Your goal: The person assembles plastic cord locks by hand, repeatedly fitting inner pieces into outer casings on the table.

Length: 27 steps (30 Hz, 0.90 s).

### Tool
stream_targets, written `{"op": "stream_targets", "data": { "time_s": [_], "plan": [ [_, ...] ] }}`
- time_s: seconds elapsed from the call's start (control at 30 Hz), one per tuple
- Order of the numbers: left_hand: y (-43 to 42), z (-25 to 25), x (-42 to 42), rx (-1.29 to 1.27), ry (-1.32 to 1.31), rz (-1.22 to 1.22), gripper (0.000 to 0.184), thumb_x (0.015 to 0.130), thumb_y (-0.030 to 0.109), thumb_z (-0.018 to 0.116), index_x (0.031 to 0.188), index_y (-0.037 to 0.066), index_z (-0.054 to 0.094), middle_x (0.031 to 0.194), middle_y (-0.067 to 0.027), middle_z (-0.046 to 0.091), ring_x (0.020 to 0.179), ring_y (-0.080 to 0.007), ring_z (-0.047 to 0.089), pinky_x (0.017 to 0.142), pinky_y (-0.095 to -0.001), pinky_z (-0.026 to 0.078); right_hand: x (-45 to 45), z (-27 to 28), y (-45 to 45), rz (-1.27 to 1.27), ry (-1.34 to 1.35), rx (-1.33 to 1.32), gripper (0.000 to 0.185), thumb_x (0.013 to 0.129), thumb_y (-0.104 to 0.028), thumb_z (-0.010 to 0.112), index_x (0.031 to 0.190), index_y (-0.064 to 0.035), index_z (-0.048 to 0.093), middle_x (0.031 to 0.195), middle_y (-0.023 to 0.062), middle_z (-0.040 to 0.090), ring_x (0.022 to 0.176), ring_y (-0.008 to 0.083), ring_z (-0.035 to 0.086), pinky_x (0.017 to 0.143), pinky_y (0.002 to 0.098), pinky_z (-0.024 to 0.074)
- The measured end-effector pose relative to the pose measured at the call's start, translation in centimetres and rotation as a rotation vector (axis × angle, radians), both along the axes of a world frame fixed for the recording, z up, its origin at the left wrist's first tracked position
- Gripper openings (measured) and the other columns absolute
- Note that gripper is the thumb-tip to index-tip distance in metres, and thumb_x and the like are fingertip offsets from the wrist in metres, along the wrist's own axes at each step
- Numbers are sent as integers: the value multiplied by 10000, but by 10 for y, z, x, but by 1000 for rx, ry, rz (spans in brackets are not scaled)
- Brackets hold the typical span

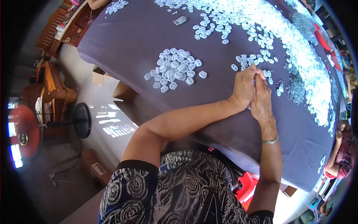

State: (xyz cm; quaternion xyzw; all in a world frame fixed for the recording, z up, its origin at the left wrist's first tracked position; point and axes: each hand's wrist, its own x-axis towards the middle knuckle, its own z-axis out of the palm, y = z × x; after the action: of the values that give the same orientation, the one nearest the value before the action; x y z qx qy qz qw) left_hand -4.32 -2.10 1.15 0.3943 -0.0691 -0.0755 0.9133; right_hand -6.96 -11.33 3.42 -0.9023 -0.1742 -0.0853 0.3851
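Note:
My left hand [244,86] and my right hand [261,98] are pressed together over the dark tablecloth, fingers closed and thumbs near each other. Whatever lies between them is hidden by the fingers. Just beyond my fingertips are several loose small white oval plastic pieces [244,59] with dark marks or holes. More of the same pieces lie in a separate heap [173,69] to the left of my hands. Right of my right hand is a pile of thin grey metal pins or screws [297,89], too small to tell which.
A long bank of white pieces [298,52] curves along the table's far and right side. A crumpled grey scrap [180,21] lies on the dark tablecloth [126,41]. Left of the table stands a fan [24,130]. Another person [340,149] sits at the right edge.

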Motion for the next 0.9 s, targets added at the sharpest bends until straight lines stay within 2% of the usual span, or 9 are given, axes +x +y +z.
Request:
{"op": "stream_targets", "data": {
  "time_s": [0.1,0.3,0.4,0.5,0.6,0.73,0.77,0.87,0.9],
  "plan": [
    [-1,-2,1,18,0,39,505,1017,342,286,797,-9,576,742,-113,590,705,-165,549,715,-297,464,-1,2,0,-17,90,2,355,860,-2,434,1209,61,413,891,305,594,867,503,559,709,529,454],
    [0,-3,3,48,43,55,515,1015,348,290,773,-8,573,727,-115,593,681,-165,560,685,-296,471,2,4,4,25,-18,-23,280,883,-1,430,1155,60,443,911,299,597,907,488,561,714,513,461],
    [1,-5,4,61,80,58,515,1013,353,294,771,-7,573,731,-113,599,672,-159,560,674,-289,471,4,7,5,61,-8,33,224,894,-5,426,1103,64,466,915,288,604,904,486,568,720,509,463],
    [1,-5,6,47,101,49,513,1012,355,299,771,-4,575,734,-110,604,672,-153,561,669,-283,471,5,8,6,24,111,85,191,900,-15,427,1066,65,476,917,280,609,885,480,578,716,501,466],
    [0,-5,7,91,95,80,509,1013,354,297,776,2,579,731,-105,605,679,-154,567,682,-282,471,5,10,6,10,116,91,197,908,-44,436,1078,48,477,912,288,605,863,473,584,707,498,467],
    [1,-1,8,120,-1,65,505,1020,337,275,779,15,581,769,-103,614,727,-168,583,739,-294,468,8,2,-2,-21,-21,-45,173,907,-78,475,1050,18,480,876,284,607,813,455,599,663,504,470],
    [1,-1,9,71,-28,10,473,1019,298,273,822,11,594,826,-114,621,794,-183,591,803,-306,458,7,4,-3,-38,-29,-88,168,906,-88,489,1041,12,479,856,278,609,797,452,601,652,506,470],
    [2,-3,14,84,-117,5,420,1004,258,294,889,4,608,874,-123,623,849,-192,590,838,-314,452,7,4,-10,-57,-83,-122,216,900,-169,568,999,-8,465,743,229,613,712,426,613,586,496,471],
    [3,-4,13,126,-90,20,371,984,227,315,974,-2,606,939,-114,615,900,-192,586,851,-319,453,6,3,-14,-64,-89,-131,234,898,-186,580,993,-9,461,725,222,611,701,420,614,575,490,471]
  ]
}}
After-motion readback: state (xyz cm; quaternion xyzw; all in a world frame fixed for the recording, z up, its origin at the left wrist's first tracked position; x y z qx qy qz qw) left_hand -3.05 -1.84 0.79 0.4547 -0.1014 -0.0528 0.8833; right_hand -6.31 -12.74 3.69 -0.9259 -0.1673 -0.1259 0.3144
